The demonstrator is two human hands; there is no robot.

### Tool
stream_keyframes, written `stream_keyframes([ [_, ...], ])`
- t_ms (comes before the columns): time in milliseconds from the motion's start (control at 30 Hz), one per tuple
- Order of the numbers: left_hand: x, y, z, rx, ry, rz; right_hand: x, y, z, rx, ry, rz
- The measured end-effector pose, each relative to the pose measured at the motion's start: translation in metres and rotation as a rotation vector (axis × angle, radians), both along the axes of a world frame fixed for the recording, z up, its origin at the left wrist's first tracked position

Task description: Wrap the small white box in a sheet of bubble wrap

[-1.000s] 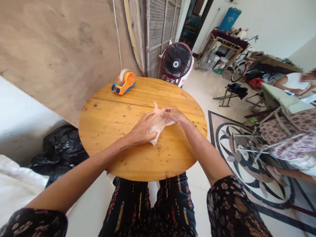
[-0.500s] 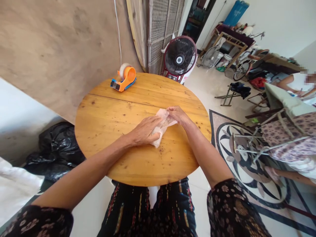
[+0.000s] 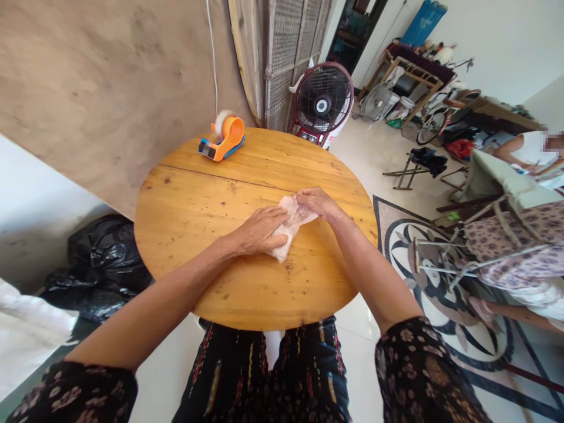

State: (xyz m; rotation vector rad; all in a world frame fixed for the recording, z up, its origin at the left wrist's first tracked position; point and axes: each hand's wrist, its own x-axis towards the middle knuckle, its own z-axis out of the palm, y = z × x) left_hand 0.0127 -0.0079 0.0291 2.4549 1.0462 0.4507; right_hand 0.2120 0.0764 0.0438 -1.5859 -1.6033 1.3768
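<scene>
A small pale pink translucent plastic bag [image 3: 288, 232] lies crumpled near the middle of the round wooden table [image 3: 198, 217]. My left hand [image 3: 258, 230] rests on its near end, fingers curled over and pressing it down. My right hand [image 3: 315, 201] pinches the bag's far end between its fingertips. Both forearms reach in from the table's near edge. Most of the bag is covered by the two hands.
An orange tape dispenser [image 3: 222, 139] stands at the table's far left edge. A red floor fan [image 3: 322, 106] stands behind the table. Black rubbish bags [image 3: 103, 261] lie on the floor at the left. Another person sits at a table at the far right.
The bag's raised corner has been pressed down and the bag is folded flatter between my hands. The view has shifted slightly; both hands stay on the bag.
</scene>
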Motion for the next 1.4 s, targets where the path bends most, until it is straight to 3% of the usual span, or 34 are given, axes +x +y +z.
stream_keyframes([
  [267, 0.003, -0.005, 0.005, 0.044, 0.016, 0.038, -0.004, 0.009, -0.003, 0.033, -0.054, 0.022],
  [467, 0.011, -0.014, -0.001, 0.104, 0.053, 0.171, -0.016, 0.033, -0.006, 0.110, -0.042, 0.274],
  [633, 0.012, -0.016, 0.000, 0.083, 0.077, 0.203, -0.020, 0.051, -0.009, 0.118, -0.086, 0.440],
  [867, 0.010, -0.013, 0.003, 0.059, 0.063, 0.173, 0.016, 0.014, 0.024, 0.032, -0.079, 0.306],
  [1000, 0.008, -0.011, 0.000, 0.041, 0.051, 0.157, 0.029, 0.002, 0.026, 0.011, -0.040, 0.218],
  [1233, 0.008, -0.011, 0.000, 0.040, 0.029, 0.173, 0.027, -0.014, 0.035, 0.120, -0.156, 0.073],
  [1400, 0.008, -0.013, 0.002, 0.058, 0.017, 0.160, 0.011, -0.023, 0.046, 0.210, -0.048, 0.119],
])
